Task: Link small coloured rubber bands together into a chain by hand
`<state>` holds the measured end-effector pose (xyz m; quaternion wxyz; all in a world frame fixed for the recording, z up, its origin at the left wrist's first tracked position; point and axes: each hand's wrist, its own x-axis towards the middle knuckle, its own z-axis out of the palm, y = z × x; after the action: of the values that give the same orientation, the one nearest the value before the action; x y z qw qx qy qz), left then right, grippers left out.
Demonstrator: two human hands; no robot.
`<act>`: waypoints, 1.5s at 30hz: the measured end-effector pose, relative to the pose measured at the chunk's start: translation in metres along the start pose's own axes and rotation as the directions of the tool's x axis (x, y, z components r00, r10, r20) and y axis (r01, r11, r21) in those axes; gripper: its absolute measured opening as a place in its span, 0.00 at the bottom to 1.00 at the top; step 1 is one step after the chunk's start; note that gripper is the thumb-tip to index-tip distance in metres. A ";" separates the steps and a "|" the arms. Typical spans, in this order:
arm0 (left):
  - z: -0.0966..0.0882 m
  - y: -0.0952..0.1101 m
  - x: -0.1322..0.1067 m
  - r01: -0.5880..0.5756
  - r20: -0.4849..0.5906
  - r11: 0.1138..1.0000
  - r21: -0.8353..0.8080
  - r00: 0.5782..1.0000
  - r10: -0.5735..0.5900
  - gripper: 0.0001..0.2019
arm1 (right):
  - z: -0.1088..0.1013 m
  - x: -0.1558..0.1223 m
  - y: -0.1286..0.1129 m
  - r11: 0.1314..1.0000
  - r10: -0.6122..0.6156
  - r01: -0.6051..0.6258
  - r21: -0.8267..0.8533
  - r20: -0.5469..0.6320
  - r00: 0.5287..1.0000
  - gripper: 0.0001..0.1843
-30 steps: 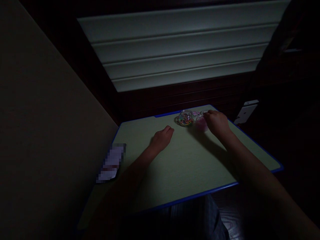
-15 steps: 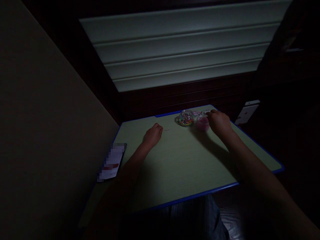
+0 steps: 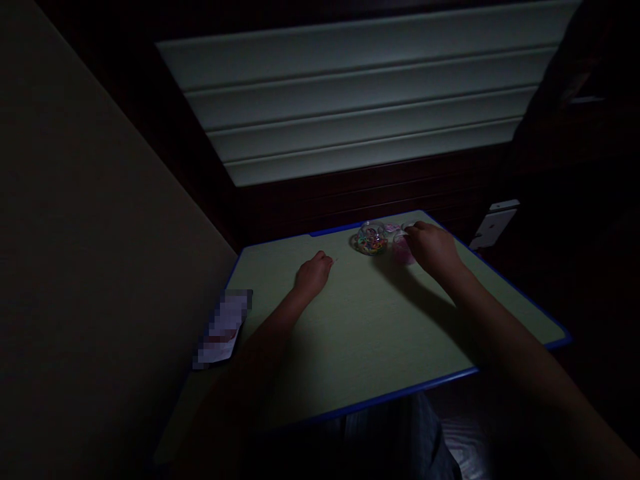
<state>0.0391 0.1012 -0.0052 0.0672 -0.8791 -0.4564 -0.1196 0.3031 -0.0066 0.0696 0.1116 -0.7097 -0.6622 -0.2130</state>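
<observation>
Both arms out over the desk point(image 3: 360, 320), right hand point(image 3: 433, 250) at the pink jar point(image 3: 403, 250)!
Fingers curl in at its nine o'clock, grip unclear; left hand point(image 3: 313, 277) sits in a loose fist, glass jar point(image 3: 371, 239) at its two o'clock.

A pale green desk point(image 3: 370, 333) edged in blue; a blurred paper packet point(image 3: 223, 329) at its left edge; a slatted window blind point(image 3: 365, 93) beyond; a white fitting point(image 3: 493, 227) to the right.

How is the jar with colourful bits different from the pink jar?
The colourful jar holds many colours, but the pink jar looks all pink. The colourful jar looks bigger. The right hand is beside the pink jar only. Both are see-through and sit on the green table.
</observation>
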 end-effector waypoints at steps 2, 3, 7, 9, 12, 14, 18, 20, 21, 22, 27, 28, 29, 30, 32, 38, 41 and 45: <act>-0.001 0.001 -0.001 0.012 -0.002 1.000 0.021 1.000 -0.012 0.15 | 0.000 0.000 -0.003 1.000 -0.019 0.019 0.012 -0.005 1.000 0.18; -0.002 0.002 -0.002 0.019 -0.005 0.999 0.032 1.000 -0.019 0.15 | 0.000 -0.001 -0.005 0.999 -0.031 0.031 0.025 -0.004 1.000 0.18; -0.007 0.011 -0.007 -0.009 -0.063 0.999 0.048 0.998 0.012 0.15 | 0.004 -0.003 -0.020 0.982 -0.141 0.137 0.130 0.023 0.990 0.18; -0.007 0.018 -0.010 -0.065 -0.134 0.997 0.051 0.988 0.071 0.15 | 0.007 -0.005 -0.030 0.960 -0.216 0.206 0.192 0.032 0.976 0.18; -0.007 0.029 -0.015 -0.228 -0.209 0.966 0.124 0.946 0.250 0.15 | 0.012 -0.009 -0.042 0.927 -0.292 0.275 0.254 0.031 0.956 0.19; -0.005 0.034 -0.019 -0.325 -0.250 0.927 0.187 0.897 0.364 0.14 | 0.015 -0.010 -0.047 0.905 -0.329 0.302 0.298 0.044 0.943 0.18; -0.002 0.035 -0.022 -0.401 -0.285 0.886 0.233 0.843 0.456 0.14 | 0.021 -0.011 -0.049 0.817 -0.406 0.325 0.476 0.074 0.911 0.15; -0.002 0.033 -0.022 -0.402 -0.280 0.887 0.229 0.845 0.455 0.14 | 0.023 -0.010 -0.048 0.760 -0.420 0.321 0.565 0.050 0.906 0.14; -0.001 0.032 -0.022 -0.400 -0.276 0.888 0.225 0.848 0.452 0.14 | 0.025 -0.010 -0.048 0.736 -0.417 0.313 0.600 0.037 0.908 0.14; -0.001 0.031 -0.021 -0.399 -0.273 0.890 0.222 0.851 0.449 0.14 | 0.026 -0.010 -0.047 0.716 -0.409 0.304 0.628 0.026 0.912 0.14; -0.004 0.033 -0.022 -0.434 -0.275 0.863 0.259 0.823 0.496 0.14 | 0.029 -0.009 -0.048 0.660 -0.402 0.294 0.691 -0.006 0.916 0.14; -0.004 0.034 -0.022 -0.443 -0.276 0.855 0.271 0.815 0.510 0.14 | 0.030 -0.009 -0.049 0.657 -0.402 0.296 0.694 -0.010 0.916 0.14; -0.005 0.035 -0.023 -0.449 -0.274 0.849 0.279 0.810 0.518 0.14 | 0.029 -0.008 -0.049 0.658 -0.402 0.296 0.692 -0.010 0.916 0.13; -0.006 0.036 -0.023 -0.450 -0.268 0.847 0.281 0.811 0.520 0.15 | 0.028 -0.008 -0.049 0.667 -0.401 0.295 0.684 -0.004 0.916 0.13; -0.007 0.037 -0.022 -0.442 -0.250 0.856 0.267 0.827 0.504 0.14 | 0.025 -0.007 -0.047 0.717 -0.390 0.290 0.633 0.020 0.921 0.13; -0.009 0.030 -0.015 -0.296 -0.203 0.937 0.183 0.921 0.331 0.14 | 0.010 -0.004 -0.019 0.969 -0.143 0.139 0.203 0.004 0.990 0.15; -0.009 0.025 -0.013 -0.198 -0.166 0.975 0.104 0.963 0.213 0.15 | 0.008 -0.001 -0.001 0.999 0.013 -0.012 0.042 -0.014 1.000 0.16; -0.007 0.018 -0.011 -0.055 -0.183 0.996 -0.070 0.982 0.042 0.14 | 0.009 0.001 0.010 0.994 0.105 -0.105 -0.010 0.004 0.994 0.18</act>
<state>0.0466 0.0810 -0.0018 0.0786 -0.8774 -0.4221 -0.2143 0.3143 -0.0028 0.0628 0.1177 -0.7446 -0.6231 -0.2086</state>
